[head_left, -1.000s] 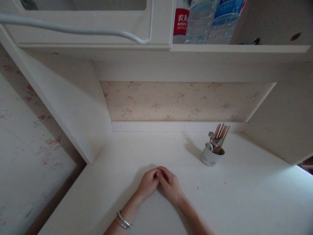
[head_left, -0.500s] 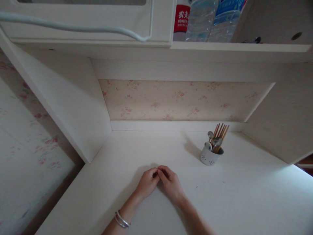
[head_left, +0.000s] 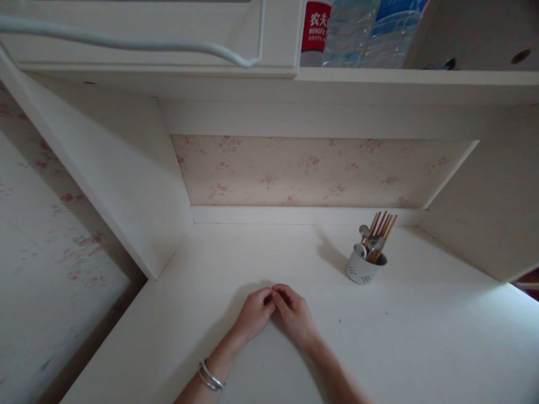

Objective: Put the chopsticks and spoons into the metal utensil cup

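My left hand (head_left: 254, 313) and my right hand (head_left: 293, 314) rest on the white desktop (head_left: 202, 264), fingertips touching each other. Both have curled fingers, closed in a loose pinch, with dark gaps inside the curl. No object shows in either one. Two silver bangles (head_left: 209, 377) circle my left wrist. To the right and farther back stands a white perforated holder (head_left: 361, 273), apart from both hands. It contains several wooden chopsticks (head_left: 384, 225) and metal spoons (head_left: 375, 243).
Overhead, a shelf (head_left: 412, 76) holds plastic bottles (head_left: 349, 33), one with a red label (head_left: 315, 25). A pale cable (head_left: 147, 45) crosses the cabinet door. Side panels (head_left: 122, 168) bound the desk, with floral wallpaper (head_left: 269, 174) behind. Small dark specks (head_left: 339, 321) lie on the desktop.
The view has shifted very slightly. My hands keep the same pose, and the holder has not moved on the desktop.
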### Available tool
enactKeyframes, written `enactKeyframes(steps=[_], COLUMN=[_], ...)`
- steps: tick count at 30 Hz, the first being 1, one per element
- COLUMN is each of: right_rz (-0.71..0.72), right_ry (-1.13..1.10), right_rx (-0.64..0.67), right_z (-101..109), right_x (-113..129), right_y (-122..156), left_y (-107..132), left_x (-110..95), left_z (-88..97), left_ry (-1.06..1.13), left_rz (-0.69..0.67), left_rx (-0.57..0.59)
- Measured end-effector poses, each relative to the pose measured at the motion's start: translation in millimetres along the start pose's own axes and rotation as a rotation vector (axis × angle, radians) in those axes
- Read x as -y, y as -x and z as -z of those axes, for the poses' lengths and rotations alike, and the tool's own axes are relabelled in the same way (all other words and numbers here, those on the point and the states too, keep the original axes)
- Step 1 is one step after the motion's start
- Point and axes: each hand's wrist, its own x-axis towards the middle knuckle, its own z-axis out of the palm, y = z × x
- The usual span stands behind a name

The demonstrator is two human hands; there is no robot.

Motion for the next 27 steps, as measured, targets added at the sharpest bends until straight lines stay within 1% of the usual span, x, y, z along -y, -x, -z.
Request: enactKeyframes(steps=[13, 17, 19, 20, 22, 24, 27], right_rz=[-0.005, -0.028, -0.048, -0.053, -0.054, -0.044, -0.028], right_ry=[0.011, -0.026, -0.075, -0.093, -0.102, -0.084, -0.020], right_rx=[0.011, -0.008, -0.065, -0.128, -0.333, -0.615, -1.032], right_z=[1, 0, 3, 7, 19, 40, 79], right_x=[3, 0, -4, -5, -9, -12, -17], right_y=[1, 0, -3, -5, -11, -17, -23], left_y=[-1, 0, 0, 0, 0, 1, 0], left_x=[2, -3, -5, -6, -7, -6, -5], left_z=[0.0, 0.2, 0.2, 0.3, 0.3, 0.4, 0.6], left_ry=[0.015, 0.058, 0.071, 0.068, 0.054, 0.047, 0.044], left_rz=[-0.013, -0.002, 0.019, 0.036, 0.071, 0.090, 0.094], left_rx=[0.003, 0.017, 0.027, 0.029, 0.025, 0.021, 0.020])
